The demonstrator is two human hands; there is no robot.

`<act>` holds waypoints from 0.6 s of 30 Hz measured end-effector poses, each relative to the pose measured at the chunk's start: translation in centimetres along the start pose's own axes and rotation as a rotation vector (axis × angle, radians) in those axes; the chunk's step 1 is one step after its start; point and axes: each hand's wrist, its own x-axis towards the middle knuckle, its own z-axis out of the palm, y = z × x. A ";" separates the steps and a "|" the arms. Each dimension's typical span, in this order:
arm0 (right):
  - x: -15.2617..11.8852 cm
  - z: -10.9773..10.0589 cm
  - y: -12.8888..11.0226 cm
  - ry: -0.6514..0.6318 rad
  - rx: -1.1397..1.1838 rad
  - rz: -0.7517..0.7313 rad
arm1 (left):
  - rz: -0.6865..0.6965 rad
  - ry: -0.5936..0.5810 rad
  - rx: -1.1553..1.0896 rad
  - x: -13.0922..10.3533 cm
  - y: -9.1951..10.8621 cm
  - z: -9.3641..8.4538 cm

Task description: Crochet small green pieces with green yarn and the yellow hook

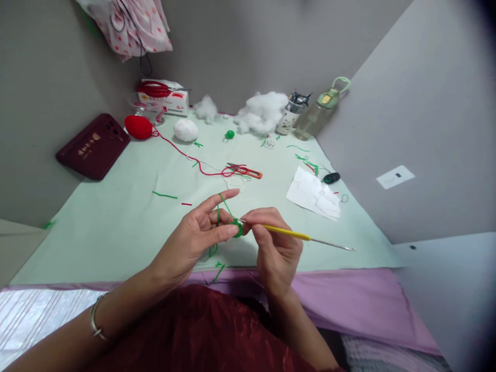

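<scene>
Here we pinch a green piece [237, 228] in our left hand [201, 235], yarn [222, 202] looped over the forefinger; our right hand [273, 248] grips the hook [294, 235], both nearer us than the scissors [246, 171].

Counted: two yarn balls, one red [138, 126], one white [185, 129]; one crochet hook [294, 235]; one bottle [321, 109]; two stuffing tufts [262, 111].
</scene>
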 end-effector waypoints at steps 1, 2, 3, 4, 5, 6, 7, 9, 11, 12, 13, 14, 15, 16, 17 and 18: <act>0.0 0.0 0.1 0.028 -0.015 -0.003 | 0.003 0.000 -0.005 0.0 0.0 0.0; 0.1 0.1 0.1 0.057 -0.028 -0.003 | 0.010 0.000 -0.009 0.0 0.0 0.1; 0.1 0.1 0.2 0.080 -0.038 0.002 | 0.016 0.000 -0.011 0.1 0.1 0.1; 0.1 0.2 0.2 0.096 -0.047 0.008 | 0.020 -0.001 -0.009 0.1 0.1 0.2; 0.2 0.2 0.2 0.107 -0.055 0.013 | 0.021 -0.001 -0.005 0.1 0.1 0.2; 0.2 0.2 0.2 0.115 -0.061 0.016 | 0.020 0.000 0.002 0.2 0.1 0.2; 0.2 0.3 0.2 0.120 -0.064 0.020 | 0.020 0.003 0.010 0.2 0.1 0.2; 0.3 0.3 0.2 0.123 -0.060 0.032 | 0.015 0.009 0.023 0.1 0.1 0.2; 0.3 0.2 0.2 0.123 -0.034 0.056 | 0.002 0.015 0.014 0.1 0.1 0.2; 0.3 0.2 0.2 0.127 -0.020 0.067 | -0.011 0.018 -0.002 0.1 0.0 0.2; 0.3 0.1 0.2 0.135 -0.005 0.075 | -0.023 0.022 -0.024 0.1 0.0 0.1; 0.3 0.0 0.2 0.146 0.008 0.082 | -0.032 0.027 -0.047 0.2 -0.1 0.1; 0.3 -0.1 0.2 0.157 0.019 0.086 | -0.037 0.030 -0.066 0.2 -0.1 0.1; 0.2 -0.2 0.1 0.168 0.027 0.088 | -0.038 0.031 -0.079 0.2 -0.2 0.0; 0.2 -0.3 0.1 0.173 0.033 0.087 | -0.037 0.030 -0.085 0.3 -0.2 0.0; 0.2 -0.4 0.0 0.171 0.038 0.084 | -0.035 0.029 -0.087 0.3 -0.2 0.0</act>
